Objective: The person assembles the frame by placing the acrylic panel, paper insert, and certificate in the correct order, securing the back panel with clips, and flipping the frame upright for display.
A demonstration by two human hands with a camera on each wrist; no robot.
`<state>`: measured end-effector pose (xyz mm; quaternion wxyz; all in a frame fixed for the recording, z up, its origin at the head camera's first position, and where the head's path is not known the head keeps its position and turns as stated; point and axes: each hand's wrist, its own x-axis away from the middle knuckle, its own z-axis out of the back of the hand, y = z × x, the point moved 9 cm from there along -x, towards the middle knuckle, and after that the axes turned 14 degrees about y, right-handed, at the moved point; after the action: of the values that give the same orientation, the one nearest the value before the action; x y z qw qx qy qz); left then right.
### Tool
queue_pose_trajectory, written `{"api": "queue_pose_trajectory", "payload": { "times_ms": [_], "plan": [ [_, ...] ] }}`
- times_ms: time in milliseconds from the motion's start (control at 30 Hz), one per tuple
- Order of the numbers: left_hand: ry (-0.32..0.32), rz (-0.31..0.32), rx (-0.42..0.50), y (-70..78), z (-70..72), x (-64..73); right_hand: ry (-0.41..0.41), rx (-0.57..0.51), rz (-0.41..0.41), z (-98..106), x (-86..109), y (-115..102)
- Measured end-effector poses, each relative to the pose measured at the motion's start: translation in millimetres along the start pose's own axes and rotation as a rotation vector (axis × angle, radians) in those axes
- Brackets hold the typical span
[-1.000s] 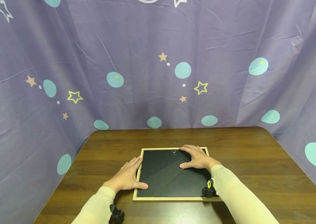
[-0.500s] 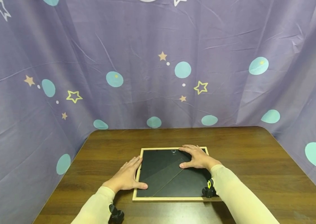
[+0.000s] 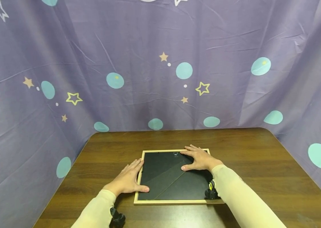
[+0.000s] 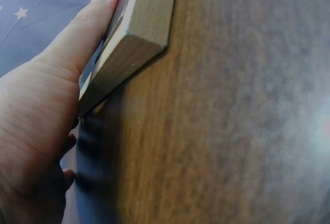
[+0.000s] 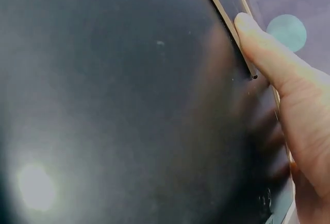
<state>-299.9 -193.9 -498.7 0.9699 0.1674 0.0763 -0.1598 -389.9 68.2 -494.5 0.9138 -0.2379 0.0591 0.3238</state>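
Observation:
A picture frame (image 3: pixel 160 171) lies on the table with its black back up and a pale wood border around it. A diagonal stand flap (image 5: pixel 227 23) lies flat on that back. My left hand (image 3: pixel 129 180) rests at the frame's left side, thumb over the back panel, fingers stretched along the outer border. My right hand (image 3: pixel 198 160) spreads over the upper right part, thumb at the end of the flap, fingers reaching to the far border. Up close in the left wrist view is the frame's near corner (image 4: pixel 129 44). My right hand hides the frame's far right corner.
The brown wood table (image 3: pixel 114 142) extends on all sides of the frame. A purple curtain (image 3: pixel 137 104) with stars and teal spots hangs behind it and along both sides. Black wrist devices (image 3: pixel 117 218) are worn at both sleeves; the right one overlaps the frame's lower right.
The view shifts very slightly. Both hands stay in the same place on the picture frame, which has not moved on the table.

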Motion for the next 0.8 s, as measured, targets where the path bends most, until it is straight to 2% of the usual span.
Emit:
{"api": "queue_pose_trajectory", "payload": {
  "times_ms": [200,533,667,800],
  "plan": [
    [0.008,-0.013,-0.011,-0.5,-0.5,-0.2,0.003,0.051,-0.037,-0.7,1.4,5.0],
    [0.018,-0.015,0.008,1.5,3.2,1.1,0.038,0.084,0.026,2.3,9.0,-0.1],
    [0.014,-0.016,0.027,3.5,4.2,3.5,0.09,0.034,0.011,10.4,13.7,5.6],
    [0.023,-0.014,0.058,5.9,10.8,10.4,0.158,-0.079,-0.047,31.9,29.2,16.1]
  ]
}}
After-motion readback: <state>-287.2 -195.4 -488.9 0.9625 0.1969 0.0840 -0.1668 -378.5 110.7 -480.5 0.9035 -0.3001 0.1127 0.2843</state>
